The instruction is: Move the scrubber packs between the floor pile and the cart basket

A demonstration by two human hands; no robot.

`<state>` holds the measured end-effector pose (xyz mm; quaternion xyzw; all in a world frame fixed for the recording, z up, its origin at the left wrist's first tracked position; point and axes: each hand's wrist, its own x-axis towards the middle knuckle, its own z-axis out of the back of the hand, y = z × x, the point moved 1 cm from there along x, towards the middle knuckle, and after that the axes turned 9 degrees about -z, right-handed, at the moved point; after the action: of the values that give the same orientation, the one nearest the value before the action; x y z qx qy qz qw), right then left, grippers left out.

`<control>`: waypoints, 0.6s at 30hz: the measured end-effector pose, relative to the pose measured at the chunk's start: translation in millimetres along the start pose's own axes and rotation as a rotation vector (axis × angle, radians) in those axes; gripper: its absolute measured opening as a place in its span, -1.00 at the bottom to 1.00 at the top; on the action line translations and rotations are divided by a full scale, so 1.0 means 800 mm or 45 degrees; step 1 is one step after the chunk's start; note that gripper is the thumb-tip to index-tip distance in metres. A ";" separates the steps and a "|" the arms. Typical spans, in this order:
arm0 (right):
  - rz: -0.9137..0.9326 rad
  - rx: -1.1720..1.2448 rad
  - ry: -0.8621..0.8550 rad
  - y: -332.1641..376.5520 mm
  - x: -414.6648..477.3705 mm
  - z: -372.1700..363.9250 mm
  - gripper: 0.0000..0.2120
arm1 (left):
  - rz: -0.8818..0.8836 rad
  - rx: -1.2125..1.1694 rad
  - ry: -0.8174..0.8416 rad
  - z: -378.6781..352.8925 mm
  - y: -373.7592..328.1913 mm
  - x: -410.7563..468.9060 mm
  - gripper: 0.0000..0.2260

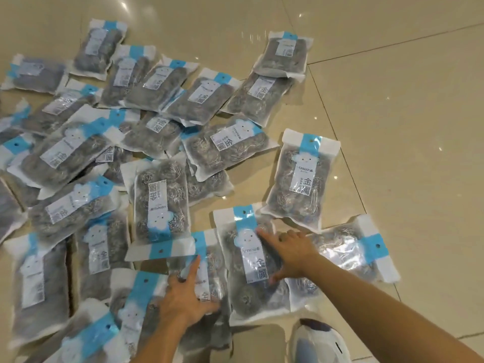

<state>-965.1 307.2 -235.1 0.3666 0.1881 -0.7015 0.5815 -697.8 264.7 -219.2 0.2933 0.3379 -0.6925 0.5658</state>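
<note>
hands (235, 273) press clear, blue-banded packets (251, 263) of grey steel scourers

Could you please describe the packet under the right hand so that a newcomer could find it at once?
Start at the white shoe on the tiled floor. Directly above it lies a packet of steel scourers, touched by the right hand. Unlike its slanting neighbours, it lies upright, blue band on top.

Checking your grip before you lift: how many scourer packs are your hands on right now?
2. The left hand presses the half-buried pack at bottom centre; the right hand lies spread on the top pack just right of it. Others beneath may be hidden.
</note>
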 end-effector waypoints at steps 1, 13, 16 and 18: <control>0.023 0.035 -0.009 0.004 0.003 -0.005 0.15 | 0.004 0.048 -0.004 -0.006 0.001 0.004 0.10; 0.017 0.465 0.101 0.035 0.012 -0.032 0.20 | 0.115 -0.141 -0.077 -0.004 0.027 0.027 0.15; 0.071 0.489 0.079 0.040 0.014 -0.033 0.14 | 0.024 -0.007 -0.090 -0.001 0.034 0.020 0.04; 0.103 0.494 0.082 0.041 0.014 -0.029 0.12 | -0.023 -0.046 -0.126 -0.004 0.036 0.012 -0.04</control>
<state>-927.9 307.3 -253.0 0.5013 0.0530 -0.6886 0.5213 -671.5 258.1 -232.3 0.2453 0.3248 -0.7050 0.5808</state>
